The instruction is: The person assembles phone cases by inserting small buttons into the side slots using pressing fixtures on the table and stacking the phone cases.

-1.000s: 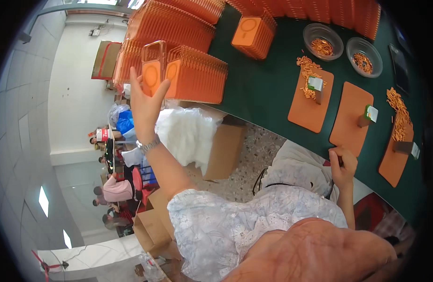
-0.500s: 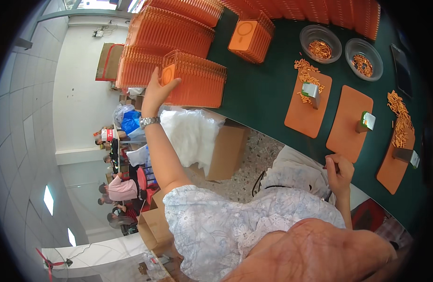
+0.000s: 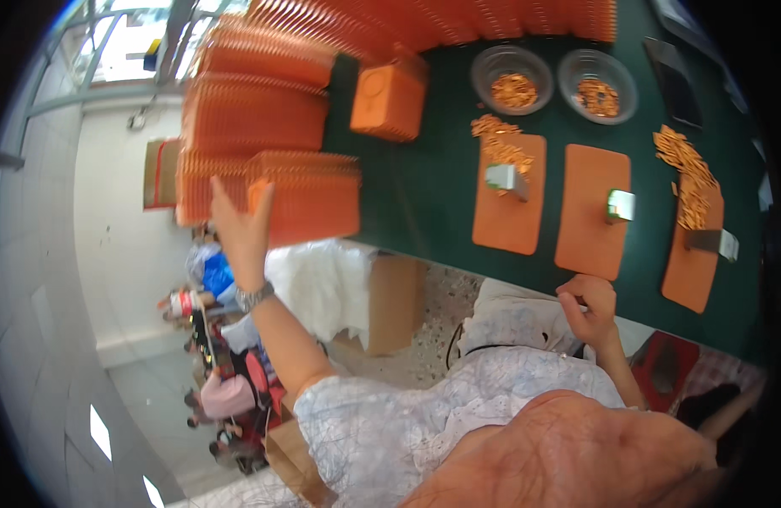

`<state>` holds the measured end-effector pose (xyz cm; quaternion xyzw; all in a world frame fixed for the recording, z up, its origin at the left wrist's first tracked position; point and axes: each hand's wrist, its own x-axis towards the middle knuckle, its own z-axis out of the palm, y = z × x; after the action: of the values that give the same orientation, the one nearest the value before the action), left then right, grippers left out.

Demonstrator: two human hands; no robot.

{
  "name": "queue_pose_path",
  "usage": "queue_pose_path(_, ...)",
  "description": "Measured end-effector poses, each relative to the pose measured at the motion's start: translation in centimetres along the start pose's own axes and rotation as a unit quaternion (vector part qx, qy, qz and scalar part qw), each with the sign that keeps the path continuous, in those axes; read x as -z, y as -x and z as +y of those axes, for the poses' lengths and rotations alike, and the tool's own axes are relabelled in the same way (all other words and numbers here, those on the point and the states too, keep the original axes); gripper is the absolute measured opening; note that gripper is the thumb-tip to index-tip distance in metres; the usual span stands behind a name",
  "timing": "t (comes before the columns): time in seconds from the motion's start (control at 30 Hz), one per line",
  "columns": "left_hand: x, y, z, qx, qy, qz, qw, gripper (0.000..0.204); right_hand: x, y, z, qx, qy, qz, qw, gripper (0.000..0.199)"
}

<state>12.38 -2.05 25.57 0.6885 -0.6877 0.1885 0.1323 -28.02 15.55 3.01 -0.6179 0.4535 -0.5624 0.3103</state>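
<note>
Head view: the left hand (image 3: 242, 233), grip spread, is beside orange cases (image 3: 318, 203) stacked along the table's (image 3: 416, 190) left edge, probably for easy reach; the right hand (image 3: 594, 309) curls, its hold unclear.

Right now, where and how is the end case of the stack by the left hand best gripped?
Probably pinch the end case by opposite edges, coming from the left: its flat orange face is exposed on that side, while the rest of the stack sits close against its right.
</note>
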Motion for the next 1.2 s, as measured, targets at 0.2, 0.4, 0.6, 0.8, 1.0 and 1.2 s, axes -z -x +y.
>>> queue_pose_path(0.2,-3.8,-2.9,12.2,-0.04,0.41,-0.071,0.908,0.074,2.3,-3.7,-6.3,0.092,-0.432,-0.008,0.897,0.031)
queue_pose_path(0.4,-18.0,-10.8,16.4,-0.124,0.285,-0.264,0.913,0.078,6.7,-6.7,-10.8,0.334,-0.612,0.088,0.711,0.043)
queue_pose_path(0.6,-20.1,-11.1,14.7,-0.121,0.211,-0.178,0.953,0.071,9.0,-7.9,-12.7,0.449,-0.564,0.136,0.68,0.045)
queue_pose_path(0.8,-18.7,-9.9,17.9,-0.081,0.172,-0.218,0.957,0.075,9.8,-7.3,-12.5,0.479,-0.53,0.168,0.68,0.048)
queue_pose_path(1.0,-19.2,-9.9,16.5,-0.069,0.167,-0.236,0.955,0.078,9.2,-7.4,-12.5,0.494,-0.528,0.163,0.671,0.05)
queue_pose_path(1.2,-18.5,-9.3,15.8,-0.068,0.164,-0.251,0.952,0.082,8.8,-7.7,-12.9,0.51,-0.518,0.159,0.669,0.053)
